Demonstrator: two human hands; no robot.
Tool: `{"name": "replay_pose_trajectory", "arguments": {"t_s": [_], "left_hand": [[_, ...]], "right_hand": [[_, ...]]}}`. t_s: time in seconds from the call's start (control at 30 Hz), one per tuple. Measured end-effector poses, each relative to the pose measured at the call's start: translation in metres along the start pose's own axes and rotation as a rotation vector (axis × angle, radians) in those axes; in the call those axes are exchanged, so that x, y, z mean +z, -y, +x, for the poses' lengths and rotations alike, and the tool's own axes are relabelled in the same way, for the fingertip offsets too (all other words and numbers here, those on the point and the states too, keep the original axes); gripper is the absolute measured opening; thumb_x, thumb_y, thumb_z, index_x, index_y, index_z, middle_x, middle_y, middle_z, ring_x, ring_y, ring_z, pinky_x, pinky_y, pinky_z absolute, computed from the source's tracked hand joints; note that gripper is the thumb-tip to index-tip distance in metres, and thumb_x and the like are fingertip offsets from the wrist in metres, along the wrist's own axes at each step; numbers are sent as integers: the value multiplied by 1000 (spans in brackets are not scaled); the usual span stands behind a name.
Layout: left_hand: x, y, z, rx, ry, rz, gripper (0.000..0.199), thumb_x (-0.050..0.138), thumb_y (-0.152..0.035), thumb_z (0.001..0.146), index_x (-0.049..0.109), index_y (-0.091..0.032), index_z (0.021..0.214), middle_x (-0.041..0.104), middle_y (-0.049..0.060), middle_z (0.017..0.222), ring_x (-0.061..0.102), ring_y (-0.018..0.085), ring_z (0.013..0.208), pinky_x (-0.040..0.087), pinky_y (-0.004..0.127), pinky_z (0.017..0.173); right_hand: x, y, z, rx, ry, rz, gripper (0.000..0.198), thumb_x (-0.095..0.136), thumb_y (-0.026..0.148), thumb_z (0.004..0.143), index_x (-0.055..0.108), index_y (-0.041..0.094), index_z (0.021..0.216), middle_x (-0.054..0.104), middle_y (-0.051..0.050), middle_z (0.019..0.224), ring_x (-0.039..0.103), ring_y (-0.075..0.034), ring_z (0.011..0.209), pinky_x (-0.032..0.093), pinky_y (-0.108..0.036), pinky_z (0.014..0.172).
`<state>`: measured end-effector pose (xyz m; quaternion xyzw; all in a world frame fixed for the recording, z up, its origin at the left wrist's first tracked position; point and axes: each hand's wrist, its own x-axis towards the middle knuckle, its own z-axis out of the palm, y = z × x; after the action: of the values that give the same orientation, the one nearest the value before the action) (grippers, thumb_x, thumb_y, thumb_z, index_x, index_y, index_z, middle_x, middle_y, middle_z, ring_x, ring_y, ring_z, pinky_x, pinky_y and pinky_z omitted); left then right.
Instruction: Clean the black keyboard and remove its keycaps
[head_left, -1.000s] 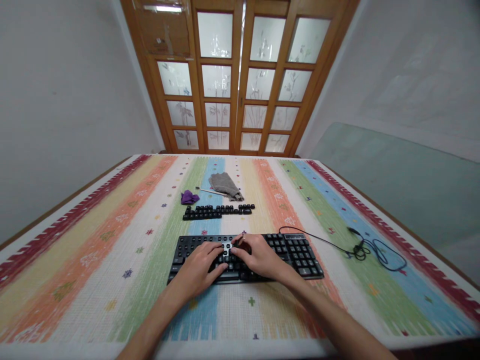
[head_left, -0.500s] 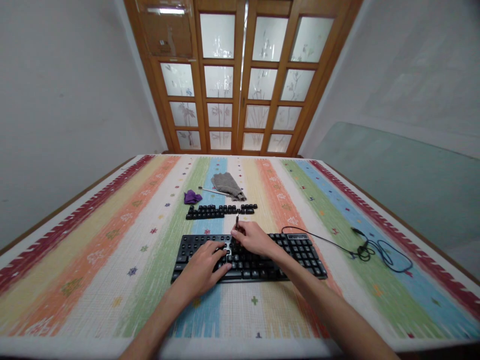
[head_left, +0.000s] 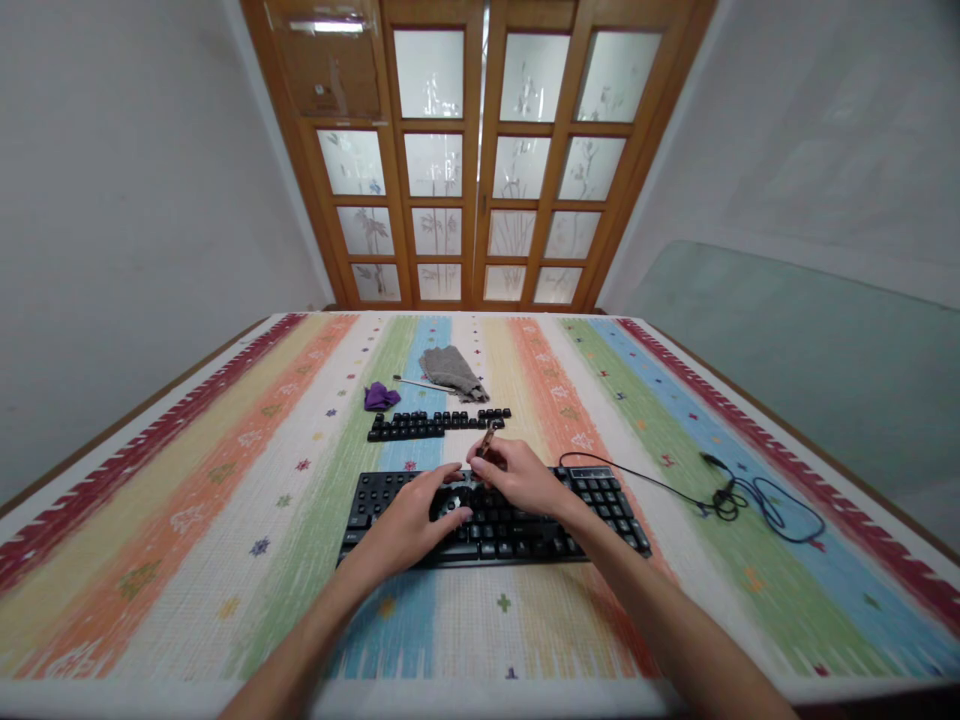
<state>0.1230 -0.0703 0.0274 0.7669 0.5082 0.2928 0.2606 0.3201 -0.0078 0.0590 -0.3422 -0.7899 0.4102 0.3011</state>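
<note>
A black keyboard (head_left: 517,548) lies before me, with keycaps absent from part of its left and upper area. My left hand (head_left: 416,515) rests over its left half, thumb and forefinger spread apart around the bare part, holding nothing that I can see. Pinched in my right hand (head_left: 517,475) is a slim brown tool (head_left: 487,440), tilted, its lower end hidden by my fingers; I cannot make out its exact kind. Behind the keyboard, loose black keycaps (head_left: 409,427) stand in rows.
Beyond the keycaps lie a crumpled purple cloth (head_left: 381,397), a grey cloth (head_left: 455,372) and a thin white stick (head_left: 420,382) with a dark tip. The keyboard's black cable (head_left: 739,500) coils at the right. A striped tablecloth (head_left: 255,600) covers the table.
The tool in my right hand has gone from nearly upright to leaning right. My left thumb and forefinger have shifted slightly right, nearer to my right hand.
</note>
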Motion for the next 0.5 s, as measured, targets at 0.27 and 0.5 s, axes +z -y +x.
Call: {"name": "replay_pose_trajectory", "arguments": {"t_s": [0.27,0.5], "left_hand": [[6,-2,16,-72,60,-481,45,72,-37,79,59,-18,117,73,6,96,68,21,91,53,35,87],[-3,-1,22,-109,87,-550,37,78,-38,73,65,-16,100,74,7,93,69,20,88,54,35,83]], "right_hand": [[-4,-3,-12,-31,-8,83,27,51,40,93,63,16,91,61,-2,76,56,-14,65,44,-27,63],[-5,-10,-17,24,-24,231,31,53,45,91,60,15,89,59,-2,74,57,-14,61,46,-26,59]]}}
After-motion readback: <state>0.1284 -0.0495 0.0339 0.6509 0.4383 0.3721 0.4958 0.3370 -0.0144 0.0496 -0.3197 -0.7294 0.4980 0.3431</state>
